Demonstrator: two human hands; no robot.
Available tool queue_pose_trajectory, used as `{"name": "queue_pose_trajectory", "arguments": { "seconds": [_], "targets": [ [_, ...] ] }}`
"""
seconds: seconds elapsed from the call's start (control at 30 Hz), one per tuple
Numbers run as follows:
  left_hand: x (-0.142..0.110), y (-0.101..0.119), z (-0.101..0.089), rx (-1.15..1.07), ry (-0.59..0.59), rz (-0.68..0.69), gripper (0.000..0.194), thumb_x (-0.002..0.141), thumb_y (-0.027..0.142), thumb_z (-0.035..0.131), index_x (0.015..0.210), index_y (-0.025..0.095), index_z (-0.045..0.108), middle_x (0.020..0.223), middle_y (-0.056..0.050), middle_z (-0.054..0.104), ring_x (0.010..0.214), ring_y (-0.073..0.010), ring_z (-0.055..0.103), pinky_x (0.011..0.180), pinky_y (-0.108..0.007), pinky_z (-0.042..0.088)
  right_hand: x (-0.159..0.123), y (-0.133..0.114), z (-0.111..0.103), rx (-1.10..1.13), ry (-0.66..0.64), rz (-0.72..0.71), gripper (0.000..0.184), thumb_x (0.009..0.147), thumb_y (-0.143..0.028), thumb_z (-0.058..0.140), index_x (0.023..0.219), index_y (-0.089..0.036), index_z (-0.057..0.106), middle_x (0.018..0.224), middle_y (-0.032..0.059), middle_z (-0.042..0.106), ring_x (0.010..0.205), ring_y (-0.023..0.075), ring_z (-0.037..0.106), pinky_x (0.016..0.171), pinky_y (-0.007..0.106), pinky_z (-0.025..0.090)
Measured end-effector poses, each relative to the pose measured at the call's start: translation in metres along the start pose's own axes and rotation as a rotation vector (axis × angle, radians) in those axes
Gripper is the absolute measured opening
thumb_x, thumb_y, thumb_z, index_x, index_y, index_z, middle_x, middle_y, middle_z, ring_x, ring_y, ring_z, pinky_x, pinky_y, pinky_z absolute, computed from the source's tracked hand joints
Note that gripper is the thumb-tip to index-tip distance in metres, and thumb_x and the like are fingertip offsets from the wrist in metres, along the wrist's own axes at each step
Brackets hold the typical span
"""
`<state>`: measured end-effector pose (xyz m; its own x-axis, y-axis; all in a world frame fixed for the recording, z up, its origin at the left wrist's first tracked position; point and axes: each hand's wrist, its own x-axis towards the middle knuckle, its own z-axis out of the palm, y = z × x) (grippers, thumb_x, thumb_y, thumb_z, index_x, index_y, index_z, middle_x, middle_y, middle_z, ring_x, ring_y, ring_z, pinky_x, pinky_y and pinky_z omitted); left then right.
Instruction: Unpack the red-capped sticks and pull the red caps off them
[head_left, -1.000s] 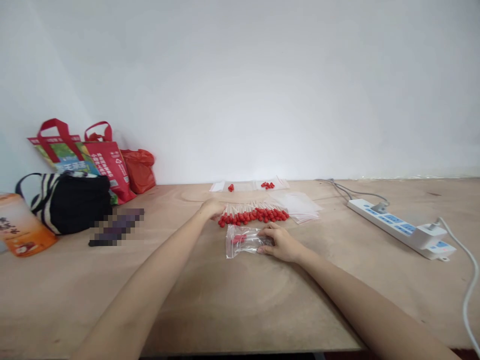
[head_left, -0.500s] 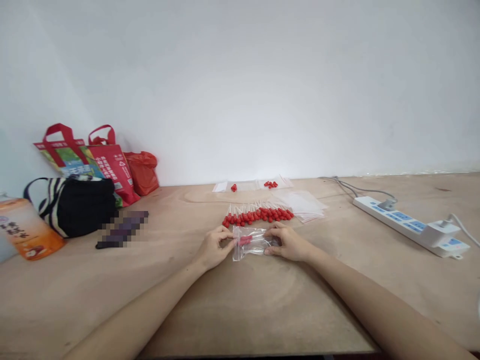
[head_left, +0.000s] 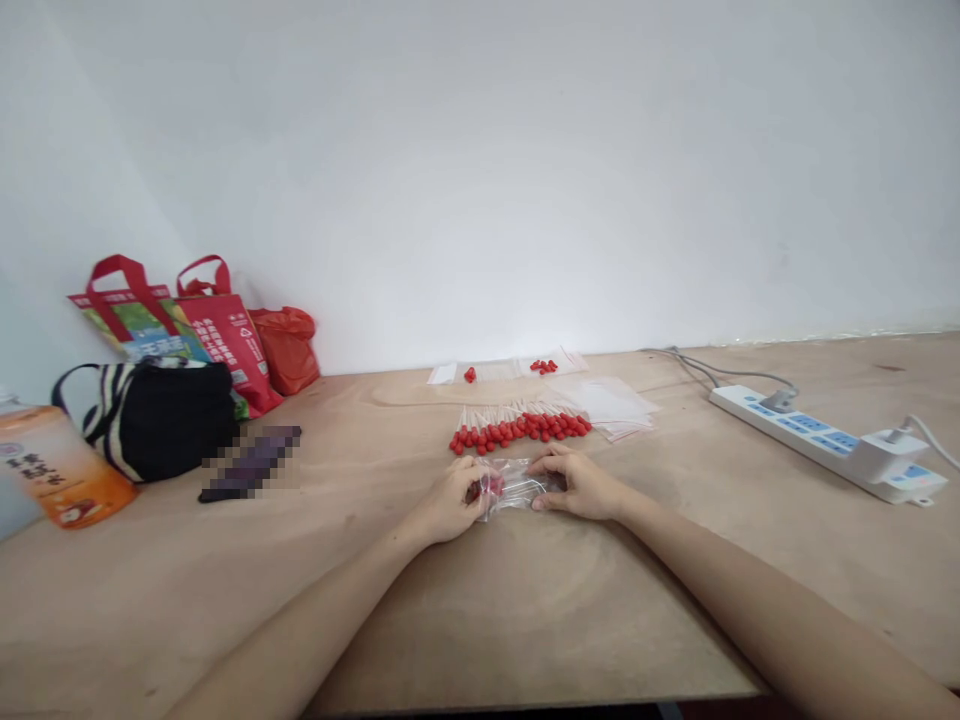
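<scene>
A small clear plastic bag point(head_left: 517, 485) with a red-tipped piece inside lies on the wooden table point(head_left: 480, 600). My left hand point(head_left: 450, 498) pinches its left end, fingers closed on it. My right hand point(head_left: 579, 484) holds its right end, fingers curled over the plastic. Just beyond the bag lies a row of several red-tipped white sticks point(head_left: 521, 428).
A stack of clear bags point(head_left: 615, 405) lies right of the row, and more bags with red pieces point(head_left: 514, 370) lie by the wall. A white power strip point(head_left: 825, 443) is at the right. A black striped bag point(head_left: 154, 415), red shopping bags point(head_left: 191, 325), an orange bottle point(head_left: 56, 465) and a dark flat object point(head_left: 251, 462) sit at the left.
My left hand came back from the row of sticks to the bag's left end and pushed in toward the right hand. The bag is now bunched shorter between both hands.
</scene>
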<state>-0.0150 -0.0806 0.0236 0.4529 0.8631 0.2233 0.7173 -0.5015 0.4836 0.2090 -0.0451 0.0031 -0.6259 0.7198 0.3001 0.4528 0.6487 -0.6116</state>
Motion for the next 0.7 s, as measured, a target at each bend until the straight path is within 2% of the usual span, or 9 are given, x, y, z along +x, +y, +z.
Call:
{"name": "queue_pose_trajectory", "arguments": {
  "seconds": [0.2, 0.3, 0.5, 0.63, 0.7],
  "targets": [
    [-0.010, 0.001, -0.009, 0.028, -0.011, -0.027, 0.014, 0.073, 0.020, 0.050, 0.084, 0.017, 0.059, 0.077, -0.002, 0.049, 0.065, -0.0123, 0.047, 0.061, -0.023, 0.039, -0.002, -0.002, -0.001, -0.021, -0.024, -0.015, 0.040, 0.066, -0.036, 0.066, 0.099, -0.016, 0.060, 0.095, 0.0075, 0.052, 0.084, 0.0168, 0.052, 0.075, 0.029, 0.043],
    [-0.013, 0.004, -0.009, 0.034, -0.024, -0.006, 0.012, 0.074, 0.024, 0.050, 0.083, 0.017, 0.055, 0.076, -0.001, 0.050, 0.066, -0.0123, 0.046, 0.062, -0.023, 0.038, -0.002, -0.004, -0.001, -0.021, -0.025, -0.007, 0.039, 0.066, -0.036, 0.066, 0.099, -0.016, 0.061, 0.095, 0.0074, 0.051, 0.082, 0.0160, 0.052, 0.073, 0.029, 0.043],
    [-0.012, 0.010, -0.012, 0.022, -0.024, -0.047, 0.013, 0.075, 0.025, 0.048, 0.085, 0.018, 0.053, 0.076, 0.000, 0.056, 0.069, -0.0133, 0.050, 0.064, -0.025, 0.040, -0.001, -0.005, -0.001, -0.027, -0.025, -0.009, 0.038, 0.066, -0.036, 0.065, 0.097, -0.015, 0.061, 0.093, 0.0075, 0.051, 0.080, 0.0160, 0.052, 0.072, 0.029, 0.044],
    [-0.014, -0.008, -0.041, -0.196, 0.015, -0.134, 0.016, 0.074, 0.030, 0.050, 0.082, 0.018, 0.056, 0.080, -0.001, 0.061, 0.072, -0.0136, 0.056, 0.064, -0.025, 0.044, -0.001, -0.006, -0.002, -0.033, -0.030, 0.010, 0.038, 0.066, -0.036, 0.065, 0.097, -0.015, 0.061, 0.092, 0.0069, 0.052, 0.079, 0.0158, 0.053, 0.070, 0.028, 0.044],
    [-0.017, -0.026, -0.061, -0.301, 0.065, -0.246, 0.022, 0.070, 0.035, 0.055, 0.081, 0.016, 0.057, 0.070, 0.000, 0.061, 0.062, -0.0128, 0.057, 0.059, -0.025, 0.046, -0.002, -0.006, -0.002, -0.035, -0.030, 0.015, 0.037, 0.066, -0.036, 0.066, 0.096, -0.016, 0.061, 0.093, 0.0068, 0.052, 0.079, 0.0155, 0.053, 0.071, 0.028, 0.043]
  ]
}}
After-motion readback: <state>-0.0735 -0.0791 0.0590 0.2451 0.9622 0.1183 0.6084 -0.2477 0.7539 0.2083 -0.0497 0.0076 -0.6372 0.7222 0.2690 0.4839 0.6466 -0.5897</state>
